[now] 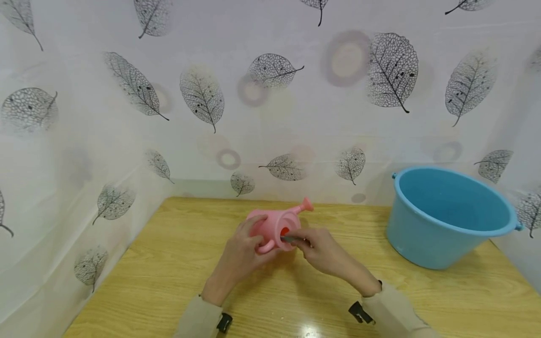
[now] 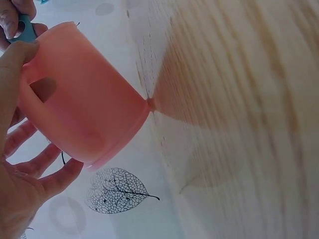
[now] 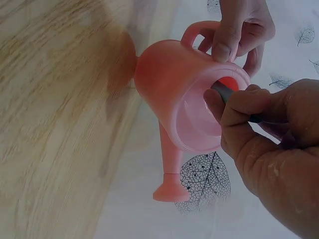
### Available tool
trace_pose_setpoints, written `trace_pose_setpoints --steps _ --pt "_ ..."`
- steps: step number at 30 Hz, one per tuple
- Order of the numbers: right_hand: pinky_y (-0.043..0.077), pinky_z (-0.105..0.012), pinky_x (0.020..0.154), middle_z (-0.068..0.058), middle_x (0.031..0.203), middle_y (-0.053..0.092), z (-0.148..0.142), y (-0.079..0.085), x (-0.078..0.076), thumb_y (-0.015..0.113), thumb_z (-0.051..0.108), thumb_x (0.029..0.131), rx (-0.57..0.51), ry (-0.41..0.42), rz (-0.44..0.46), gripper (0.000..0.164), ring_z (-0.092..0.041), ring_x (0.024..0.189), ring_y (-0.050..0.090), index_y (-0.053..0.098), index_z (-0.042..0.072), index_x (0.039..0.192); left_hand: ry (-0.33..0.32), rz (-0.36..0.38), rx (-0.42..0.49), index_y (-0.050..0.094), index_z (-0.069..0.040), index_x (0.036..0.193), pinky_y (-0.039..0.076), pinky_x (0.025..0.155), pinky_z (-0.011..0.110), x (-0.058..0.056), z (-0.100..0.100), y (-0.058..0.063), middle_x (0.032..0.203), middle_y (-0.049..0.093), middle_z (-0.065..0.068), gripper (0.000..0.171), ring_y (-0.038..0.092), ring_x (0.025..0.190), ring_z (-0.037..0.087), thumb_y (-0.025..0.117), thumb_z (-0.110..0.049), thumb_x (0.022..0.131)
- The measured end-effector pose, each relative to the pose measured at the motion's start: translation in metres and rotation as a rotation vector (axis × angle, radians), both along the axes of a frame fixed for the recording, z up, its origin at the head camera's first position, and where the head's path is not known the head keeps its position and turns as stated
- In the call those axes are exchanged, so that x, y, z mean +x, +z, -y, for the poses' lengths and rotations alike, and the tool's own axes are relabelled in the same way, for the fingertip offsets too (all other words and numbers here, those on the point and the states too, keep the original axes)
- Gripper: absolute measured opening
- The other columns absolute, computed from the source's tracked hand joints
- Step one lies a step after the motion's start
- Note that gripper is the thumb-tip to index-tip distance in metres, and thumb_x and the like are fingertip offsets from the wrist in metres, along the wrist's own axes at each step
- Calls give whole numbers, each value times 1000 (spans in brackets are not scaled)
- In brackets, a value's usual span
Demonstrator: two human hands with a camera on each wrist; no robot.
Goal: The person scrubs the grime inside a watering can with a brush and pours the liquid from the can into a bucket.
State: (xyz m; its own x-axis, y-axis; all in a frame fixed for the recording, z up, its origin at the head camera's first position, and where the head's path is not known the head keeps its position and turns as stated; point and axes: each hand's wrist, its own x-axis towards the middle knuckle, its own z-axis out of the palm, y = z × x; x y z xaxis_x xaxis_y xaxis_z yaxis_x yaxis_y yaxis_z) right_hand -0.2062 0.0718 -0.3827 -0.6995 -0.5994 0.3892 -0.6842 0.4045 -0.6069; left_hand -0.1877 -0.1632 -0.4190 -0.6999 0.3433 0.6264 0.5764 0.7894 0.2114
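Note:
A pink watering can (image 1: 267, 225) lies tilted over the table, its mouth turned toward the right hand and its spout (image 3: 170, 169) pointing away. My left hand (image 1: 243, 246) grips it beside the handle (image 3: 199, 31), thumb near the rim and fingers around the body. With thumb and fingers, my right hand (image 1: 323, 249) pinches a small tool by its grey-blue handle (image 3: 223, 91) at the can's mouth. Something red (image 1: 284, 231) shows just inside the mouth, at the tool's end. The tool's far end is hidden, so I cannot tell its kind.
A large light-blue bucket (image 1: 422, 244) stands on the right of the wood-grain table (image 1: 160, 281). Behind the table and along its left side hangs a white sheet (image 1: 296, 126) with leaf prints.

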Motion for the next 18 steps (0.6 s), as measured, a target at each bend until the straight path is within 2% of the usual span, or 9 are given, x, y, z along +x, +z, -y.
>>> trace_pose_setpoints --steps 5,11,18 --pt "49 -18 54 -9 94 77 2 0 2 63 -1 96 -5 -6 42 22 4 60 47 76 3 113 3 8 4 60 -16 63 61 98 37 1 1 1 140 61 11 40 60 130 30 86 -40 82" --pt "44 -17 48 -1 74 64 -3 7 5 62 0 98 -15 -19 131 24 3 54 45 75 4 117 12 40 7 60 -16 63 58 103 37 2 1 4 143 59 10 41 58 133 30 85 -42 83" --pt "37 -16 45 2 69 58 -15 15 7 60 5 101 -30 -29 220 25 1 51 42 73 5 122 15 62 0 62 -15 64 54 109 38 2 3 4 143 58 10 40 55 136 28 84 -41 85"
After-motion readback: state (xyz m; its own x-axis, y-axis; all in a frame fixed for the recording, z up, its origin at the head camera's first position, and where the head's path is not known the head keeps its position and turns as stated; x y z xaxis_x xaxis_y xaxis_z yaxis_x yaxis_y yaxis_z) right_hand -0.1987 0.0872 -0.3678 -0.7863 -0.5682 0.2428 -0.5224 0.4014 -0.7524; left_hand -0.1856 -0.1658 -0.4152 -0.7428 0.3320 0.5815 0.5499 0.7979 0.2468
